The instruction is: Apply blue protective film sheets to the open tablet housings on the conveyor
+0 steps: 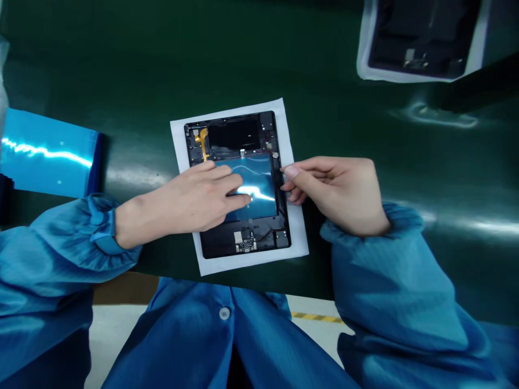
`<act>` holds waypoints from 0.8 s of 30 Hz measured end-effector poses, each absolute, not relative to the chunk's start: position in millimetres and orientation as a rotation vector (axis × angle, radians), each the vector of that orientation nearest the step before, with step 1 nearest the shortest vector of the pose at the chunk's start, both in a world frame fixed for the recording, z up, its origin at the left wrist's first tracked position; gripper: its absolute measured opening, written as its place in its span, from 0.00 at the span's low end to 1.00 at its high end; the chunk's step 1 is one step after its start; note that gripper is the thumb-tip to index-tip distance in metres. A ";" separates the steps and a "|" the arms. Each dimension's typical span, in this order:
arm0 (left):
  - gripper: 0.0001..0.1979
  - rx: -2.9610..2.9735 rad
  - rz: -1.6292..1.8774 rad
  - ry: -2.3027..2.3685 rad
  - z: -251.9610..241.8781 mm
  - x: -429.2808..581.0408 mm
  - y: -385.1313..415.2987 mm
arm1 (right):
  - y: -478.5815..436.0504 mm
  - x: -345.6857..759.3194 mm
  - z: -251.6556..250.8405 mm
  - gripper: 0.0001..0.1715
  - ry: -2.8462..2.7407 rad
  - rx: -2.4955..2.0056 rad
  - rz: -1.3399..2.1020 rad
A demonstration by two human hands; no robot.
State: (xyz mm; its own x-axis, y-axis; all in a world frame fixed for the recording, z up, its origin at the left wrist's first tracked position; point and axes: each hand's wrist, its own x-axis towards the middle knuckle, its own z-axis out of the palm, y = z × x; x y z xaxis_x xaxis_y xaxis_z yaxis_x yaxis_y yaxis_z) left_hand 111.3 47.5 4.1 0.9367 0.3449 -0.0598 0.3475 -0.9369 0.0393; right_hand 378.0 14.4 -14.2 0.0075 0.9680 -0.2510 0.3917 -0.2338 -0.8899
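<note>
An opened tablet (219, 246) lies on a white sheet (299, 232), its inside parts showing. In its middle is a shiny blue film-covered panel (263, 186), which looks like a battery. My left hand (198, 197) rests over the panel's left side, fingers a little bent and apart, holding nothing. My right hand (328, 189) is at the tablet's right edge, thumb and forefinger pinched together; whatever is between them is too small to make out. An orange flex cable (203, 141) runs at the tablet's upper left, and a small circuit board (246, 245) sits near its bottom.
A stack of blue film-covered panels (48, 154) lies on the green table (133, 70) at the left. At the upper right, another opened tablet (421, 38) lies on white wrapping, with a dark bar-like object (486, 84) beside it. The table's front edge is close to my body.
</note>
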 end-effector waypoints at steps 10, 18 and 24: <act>0.25 2.916 -0.212 0.514 13.7 143.6 49.0 | 21.3 380.5 -14.5 0.24 -1.345 -1.742 1.232; 0.24 2.777 0.274 0.910 -1.4 77.1 68.8 | 11.2 360.4 -6.2 0.16 -2.015 -1.558 0.763; 0.58 2.540 0.262 1.119 -34.7 21.7 70.9 | 12.2 323.2 -11.2 0.27 -2.814 -0.862 0.441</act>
